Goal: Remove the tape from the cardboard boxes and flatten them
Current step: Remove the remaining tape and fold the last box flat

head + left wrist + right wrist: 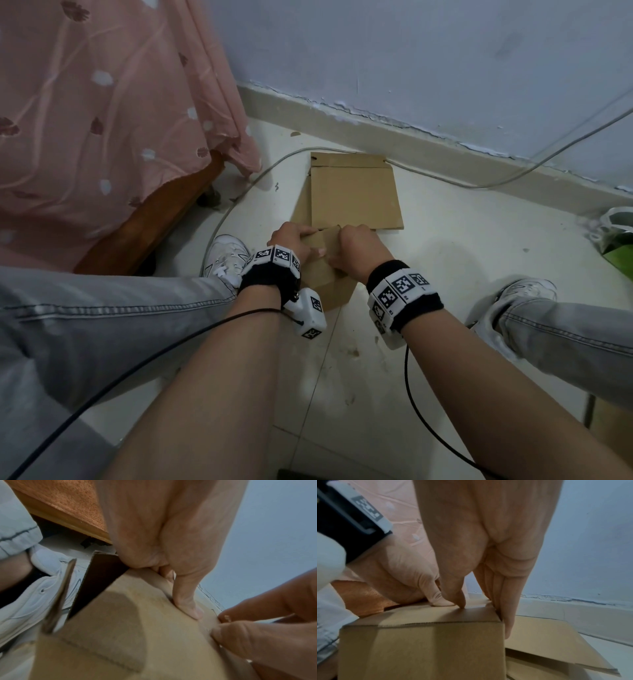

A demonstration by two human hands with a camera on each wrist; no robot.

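Note:
A small brown cardboard box [325, 284] stands on the floor between my feet. My left hand [291, 238] grips its top left edge, with the thumb [187, 601] pressed on the top face [128, 622] and the fingers curled over the far edge. My right hand [356, 248] holds the top right corner: thumb [458, 601] on the top, fingers [506, 622] down the right side of the box [419, 649]. A glossy strip [477, 605] by the thumb looks like clear tape. A flattened cardboard box [356, 195] lies just beyond.
A bed with a pink cover [102, 120] and wooden frame [154, 219] stands at the left. My white shoes [226, 253] [520, 294] flank the box. A grey cable [445, 178] runs along the skirting. A green and white bag [616, 236] sits at the right.

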